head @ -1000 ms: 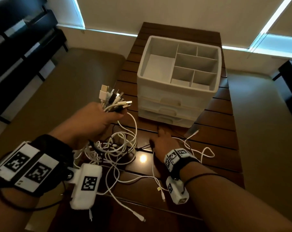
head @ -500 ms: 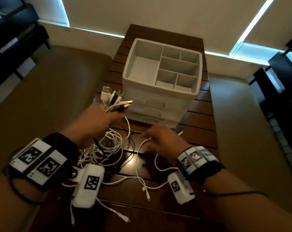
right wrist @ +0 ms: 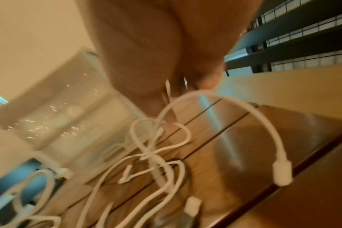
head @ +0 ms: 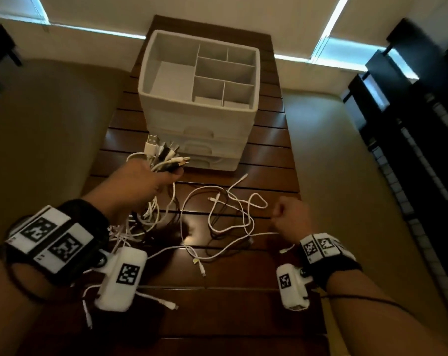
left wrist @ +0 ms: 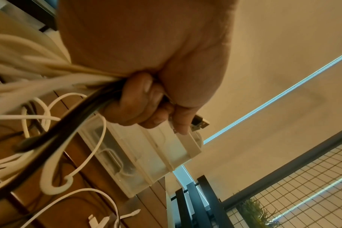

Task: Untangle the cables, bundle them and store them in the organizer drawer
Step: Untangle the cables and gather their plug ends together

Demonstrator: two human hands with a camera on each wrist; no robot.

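My left hand [head: 163,177] grips a bunch of white and black cables just below their plugs [head: 163,152], right in front of the organizer's lower drawers [head: 210,150]. In the left wrist view the fingers [left wrist: 144,101] curl tightly round the cable bunch [left wrist: 49,86]. My right hand [head: 282,214] is a closed fist at the table's right side and pinches a thin white cable [head: 262,233] that runs left toward the tangle [head: 225,209]. The blurred right wrist view shows the white cable [right wrist: 224,104] looping out from the fingers. The white organizer [head: 145,88] stands behind, drawers shut.
Loose white and black cable ends lie across the dark slatted wooden table [head: 269,155], some hanging near its front left edge [head: 166,303]. Beige floor lies on both sides of the narrow table. A black wire-grid rack [head: 418,155] stands at the right.
My right hand has moved right and back from the middle of the table, drawing a white cable out of the tangle. The left hand keeps its grip on the bunch.
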